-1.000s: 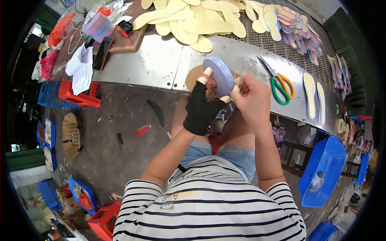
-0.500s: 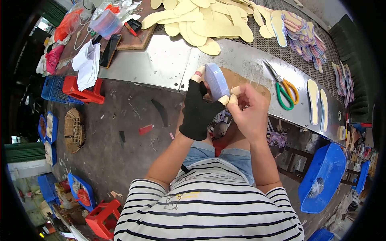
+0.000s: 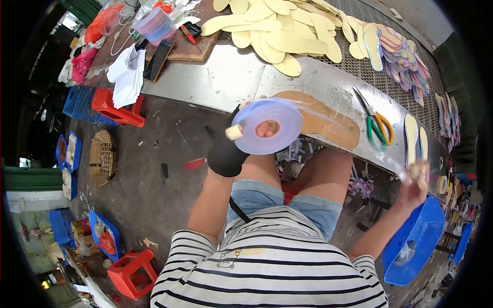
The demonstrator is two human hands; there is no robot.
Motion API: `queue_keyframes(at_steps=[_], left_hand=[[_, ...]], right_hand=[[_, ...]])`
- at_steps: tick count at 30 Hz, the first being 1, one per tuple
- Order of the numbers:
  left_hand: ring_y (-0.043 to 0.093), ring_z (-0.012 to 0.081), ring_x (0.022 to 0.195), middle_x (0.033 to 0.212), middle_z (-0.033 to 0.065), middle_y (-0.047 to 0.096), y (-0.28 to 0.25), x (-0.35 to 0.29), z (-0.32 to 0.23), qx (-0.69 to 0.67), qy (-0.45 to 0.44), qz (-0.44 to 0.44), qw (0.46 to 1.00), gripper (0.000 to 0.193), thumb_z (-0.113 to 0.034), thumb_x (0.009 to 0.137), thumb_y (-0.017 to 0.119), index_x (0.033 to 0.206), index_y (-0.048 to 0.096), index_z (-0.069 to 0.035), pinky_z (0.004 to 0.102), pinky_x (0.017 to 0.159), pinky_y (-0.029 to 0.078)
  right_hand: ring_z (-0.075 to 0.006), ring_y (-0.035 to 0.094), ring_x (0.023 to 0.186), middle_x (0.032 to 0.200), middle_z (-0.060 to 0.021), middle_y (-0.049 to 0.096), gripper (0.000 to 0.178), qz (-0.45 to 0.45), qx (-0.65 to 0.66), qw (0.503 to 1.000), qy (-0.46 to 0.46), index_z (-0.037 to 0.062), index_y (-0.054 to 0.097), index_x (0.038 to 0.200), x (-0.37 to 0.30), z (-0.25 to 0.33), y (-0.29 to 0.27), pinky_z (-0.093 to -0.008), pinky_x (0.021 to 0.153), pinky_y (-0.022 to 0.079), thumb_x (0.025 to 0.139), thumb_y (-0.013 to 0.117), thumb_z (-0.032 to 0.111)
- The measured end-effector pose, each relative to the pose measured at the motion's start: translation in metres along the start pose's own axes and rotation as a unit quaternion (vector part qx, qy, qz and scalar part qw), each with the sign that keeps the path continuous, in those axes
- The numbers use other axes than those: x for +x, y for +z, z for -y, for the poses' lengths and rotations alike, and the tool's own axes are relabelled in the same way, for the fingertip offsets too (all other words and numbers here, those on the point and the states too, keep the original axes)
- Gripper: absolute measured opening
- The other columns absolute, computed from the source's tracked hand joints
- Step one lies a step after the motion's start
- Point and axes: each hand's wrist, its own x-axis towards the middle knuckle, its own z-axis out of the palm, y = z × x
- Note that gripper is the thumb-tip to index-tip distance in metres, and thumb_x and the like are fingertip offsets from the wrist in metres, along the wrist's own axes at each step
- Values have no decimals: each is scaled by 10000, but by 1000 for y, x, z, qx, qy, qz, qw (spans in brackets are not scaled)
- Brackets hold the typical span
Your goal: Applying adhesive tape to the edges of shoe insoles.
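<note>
Currently your left hand (image 3: 226, 156), in a black fingerless glove, grasps a flat, round, pale-blue roll of strip material (image 3: 289, 128), with fingers showing through its centre hole. The roll is at the near edge of the grey metal tabletop (image 3: 226, 77), just beside a brown, sole-shaped board (image 3: 334, 123) lying along that edge. Your ungloved right hand (image 3: 414, 189) is well apart from the roll, by the near edge toward the right end; it is blurred, so whether it grips anything I cannot tell. Scissors with green and orange handles (image 3: 379, 128) lie between the board and two slim, pale-yellow insoles (image 3: 411, 133).
</note>
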Motion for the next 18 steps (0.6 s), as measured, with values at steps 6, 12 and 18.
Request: queue_keyframes(at_steps=[6, 12, 18], left_hand=[[553, 208, 899, 981, 119, 553, -26, 13, 17, -24, 10, 88, 996, 670, -284, 689, 677, 1222, 421, 32, 344, 860, 435], [563, 201, 807, 826, 93, 583, 9, 21, 6, 199, 36, 219, 955, 711, -327, 623, 694, 1193, 493, 48, 323, 790, 440], [580, 164, 774, 902, 108, 623, 20, 15, -12, 307, -17, 237, 921, 634, -299, 664, 694, 1164, 518, 49, 305, 749, 473]], right_hand=[[-161, 603, 737, 797, -143, 604, 227, -88, -360, 864, 341, 8, 533, 917, -80, 64, -126, -270, 569, 454, 772, 625, 156], [-319, 588, 778, 900, -191, 628, 511, -247, -846, 396, 259, -19, 569, 1096, -97, 71, -117, -395, 683, 452, 719, 717, 293], [-115, 480, 707, 1016, -38, 564, 153, -105, -650, 753, 17, -20, 623, 844, -18, -4, 36, -248, 624, 407, 744, 675, 84]])
